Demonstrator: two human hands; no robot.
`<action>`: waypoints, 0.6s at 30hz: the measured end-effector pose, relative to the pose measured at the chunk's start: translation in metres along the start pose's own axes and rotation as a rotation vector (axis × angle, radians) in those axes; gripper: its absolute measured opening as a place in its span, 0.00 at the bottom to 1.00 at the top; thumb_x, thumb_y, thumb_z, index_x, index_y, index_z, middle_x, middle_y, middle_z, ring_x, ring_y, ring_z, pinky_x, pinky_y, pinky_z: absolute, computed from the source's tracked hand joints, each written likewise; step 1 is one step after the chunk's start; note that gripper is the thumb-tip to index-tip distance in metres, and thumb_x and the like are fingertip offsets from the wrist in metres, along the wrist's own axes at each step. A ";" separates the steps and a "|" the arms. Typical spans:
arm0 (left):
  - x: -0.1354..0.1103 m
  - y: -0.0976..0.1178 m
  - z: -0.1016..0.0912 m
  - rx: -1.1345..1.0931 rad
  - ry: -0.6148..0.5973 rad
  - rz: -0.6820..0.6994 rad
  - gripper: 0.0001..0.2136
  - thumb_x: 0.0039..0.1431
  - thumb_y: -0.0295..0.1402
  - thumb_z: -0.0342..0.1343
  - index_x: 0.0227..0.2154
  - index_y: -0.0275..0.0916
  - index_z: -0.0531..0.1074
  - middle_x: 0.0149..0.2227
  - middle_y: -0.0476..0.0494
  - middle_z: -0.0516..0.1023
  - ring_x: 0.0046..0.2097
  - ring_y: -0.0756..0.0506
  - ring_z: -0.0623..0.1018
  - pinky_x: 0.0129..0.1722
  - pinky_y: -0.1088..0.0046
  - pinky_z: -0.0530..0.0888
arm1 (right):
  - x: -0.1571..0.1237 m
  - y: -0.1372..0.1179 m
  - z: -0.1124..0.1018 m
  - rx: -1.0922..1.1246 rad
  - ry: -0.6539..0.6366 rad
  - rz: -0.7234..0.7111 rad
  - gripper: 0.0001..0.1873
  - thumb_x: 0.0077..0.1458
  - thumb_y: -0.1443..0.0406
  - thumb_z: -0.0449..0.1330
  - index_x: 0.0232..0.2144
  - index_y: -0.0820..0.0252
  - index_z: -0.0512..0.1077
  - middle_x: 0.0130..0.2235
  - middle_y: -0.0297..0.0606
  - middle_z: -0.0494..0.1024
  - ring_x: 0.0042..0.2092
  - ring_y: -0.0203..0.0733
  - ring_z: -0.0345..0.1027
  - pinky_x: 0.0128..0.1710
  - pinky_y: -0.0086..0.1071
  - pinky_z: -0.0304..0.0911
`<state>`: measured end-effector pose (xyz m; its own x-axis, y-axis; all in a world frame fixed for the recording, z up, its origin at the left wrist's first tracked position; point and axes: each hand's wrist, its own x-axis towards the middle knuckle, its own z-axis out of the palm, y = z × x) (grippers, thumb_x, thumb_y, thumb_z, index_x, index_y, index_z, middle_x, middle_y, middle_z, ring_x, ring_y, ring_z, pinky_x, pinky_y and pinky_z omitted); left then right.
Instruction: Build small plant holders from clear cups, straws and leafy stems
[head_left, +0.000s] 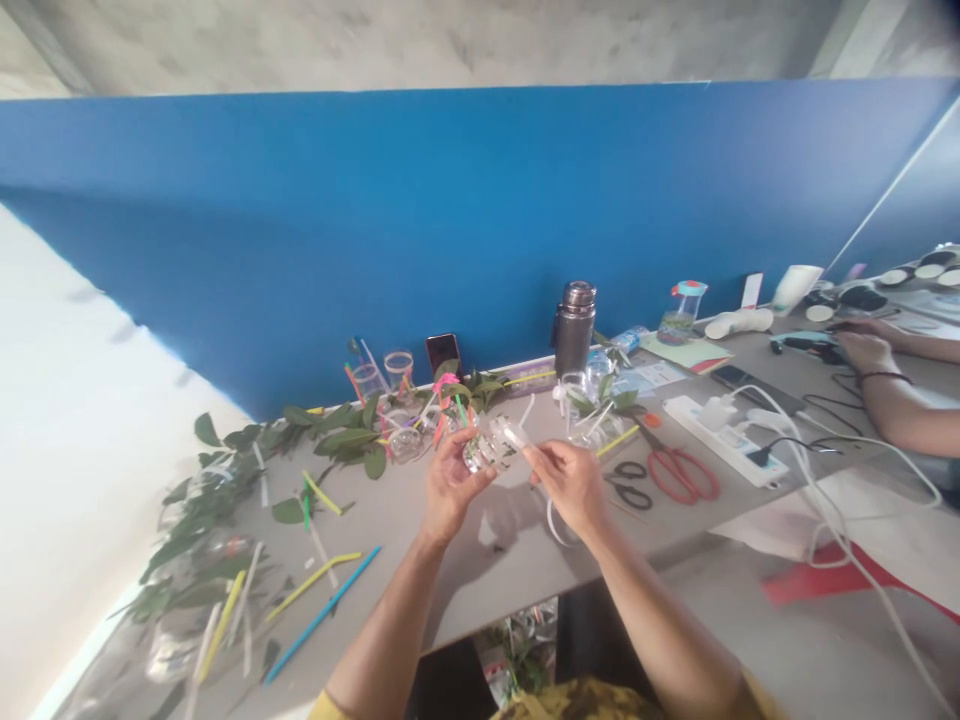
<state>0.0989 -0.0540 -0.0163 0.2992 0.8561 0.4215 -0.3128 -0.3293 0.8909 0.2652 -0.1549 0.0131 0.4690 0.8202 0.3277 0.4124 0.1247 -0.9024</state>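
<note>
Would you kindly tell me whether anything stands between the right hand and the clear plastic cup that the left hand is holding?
Only a white strip, pinched by the right hand, lies between; it reaches the clear plastic cup in the left hand.

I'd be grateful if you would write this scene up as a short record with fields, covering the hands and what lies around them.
Left hand: holds a clear plastic cup
Right hand: holds a white plastic strip at the cup
Surface: grey table
Nearby tools: red-handled scissors, black-handled scissors
Other items: leafy cuttings, blue drinking straw, steel flask, power strip
Co-worker: a hand at the table's far right
</note>
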 end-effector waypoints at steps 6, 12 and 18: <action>-0.001 0.001 0.001 -0.010 -0.003 0.015 0.25 0.43 0.36 0.77 0.47 0.42 0.79 0.50 0.41 0.80 0.54 0.37 0.77 0.58 0.58 0.72 | 0.000 0.003 0.000 0.024 0.011 0.037 0.22 0.58 0.46 0.62 0.24 0.56 0.76 0.22 0.39 0.80 0.26 0.45 0.75 0.29 0.33 0.63; 0.000 0.002 0.001 -0.014 0.009 0.018 0.26 0.42 0.38 0.77 0.46 0.42 0.80 0.49 0.39 0.81 0.55 0.36 0.77 0.56 0.58 0.74 | 0.003 0.003 -0.002 0.155 0.021 0.083 0.22 0.52 0.45 0.69 0.33 0.56 0.76 0.24 0.38 0.81 0.28 0.48 0.78 0.29 0.33 0.66; 0.000 -0.002 0.001 -0.151 -0.019 -0.069 0.27 0.43 0.42 0.76 0.48 0.42 0.80 0.50 0.39 0.80 0.48 0.40 0.80 0.45 0.64 0.79 | 0.007 0.003 -0.010 0.232 -0.051 -0.007 0.17 0.53 0.50 0.69 0.29 0.57 0.77 0.29 0.40 0.83 0.33 0.46 0.79 0.35 0.34 0.70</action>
<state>0.1002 -0.0534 -0.0183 0.3413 0.8664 0.3644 -0.4224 -0.2049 0.8829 0.2777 -0.1546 0.0152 0.4245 0.8451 0.3249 0.2223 0.2506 -0.9422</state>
